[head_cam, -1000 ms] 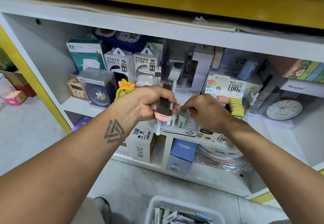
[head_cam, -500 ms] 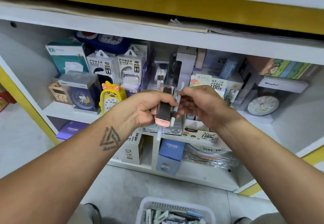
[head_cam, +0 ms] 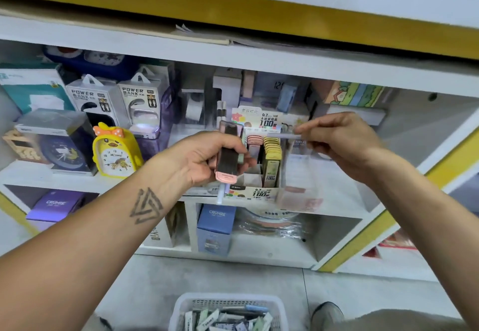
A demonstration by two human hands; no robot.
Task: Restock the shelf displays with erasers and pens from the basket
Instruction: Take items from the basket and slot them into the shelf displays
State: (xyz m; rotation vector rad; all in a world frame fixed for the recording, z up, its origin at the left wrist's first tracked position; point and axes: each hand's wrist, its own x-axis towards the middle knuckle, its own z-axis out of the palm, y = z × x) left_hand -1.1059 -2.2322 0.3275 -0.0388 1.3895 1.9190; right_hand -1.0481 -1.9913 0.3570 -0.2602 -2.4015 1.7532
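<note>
Fingers [head_cam: 220, 149] of the left hand [head_cam: 199, 157] curl round a small bundle: a dark flat case with a pink end [head_cam: 227, 154], held upright, and a pale pen [head_cam: 220, 193] whose tip pokes out below the palm at 6 o'clock. Fingers [head_cam: 308, 134] of the right hand [head_cam: 342, 141] pinch a thin lilac pen [head_cam: 287, 136] near one end, so that it lies level and points toward 9 o'clock, its free tip close to the left hand but apart from it.

Both hands hover in front of the middle shelf [head_cam: 337, 188]. Behind and between them stands a cardboard display box [head_cam: 261, 193] printed "0.7" and "100", filled with upright pink cases [head_cam: 254, 144] and yellow cases [head_cam: 272, 149] in rows. A clear plastic box [head_cam: 298, 180] sits just beside it at 3 o'clock, under the right hand.

At 9 o'clock from the left hand stands a yellow duck alarm clock [head_cam: 115, 149], and further out a dark blue clock in a clear case [head_cam: 61, 146]. Two white power bank boxes [head_cam: 116, 100] stand behind them at 10 o'clock.

At 6 o'clock, on the floor at the bottom edge, a white basket [head_cam: 228, 302] holds a jumble of erasers and pens [head_cam: 225, 317]. A shoe [head_cam: 328, 312] shows at its 3 o'clock side.
</note>
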